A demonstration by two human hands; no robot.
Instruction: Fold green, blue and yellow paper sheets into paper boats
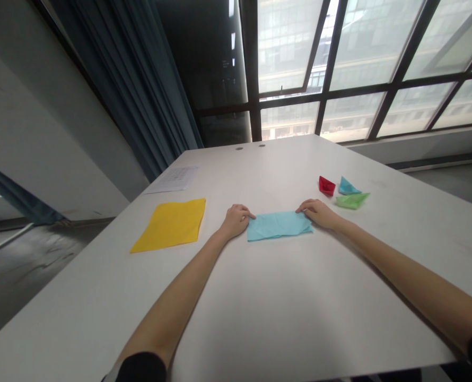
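Note:
A light blue sheet of paper [279,227], folded into a long rectangle, lies flat in front of me. My left hand [236,219] is closed on its upper left corner, thumb and fingers together. At the opposite end, my right hand [318,212] pinches the upper right corner. The lower right edge shows layers slightly apart. Both forearms reach in from the bottom of the view.
Right of my hands sit small folded paper boats: a red one [326,186], a blue one [348,186] and a green one [352,200]. Yellow paper [172,225] lies to the left, with a printed sheet [173,179] behind it. All rest on a white table [268,307].

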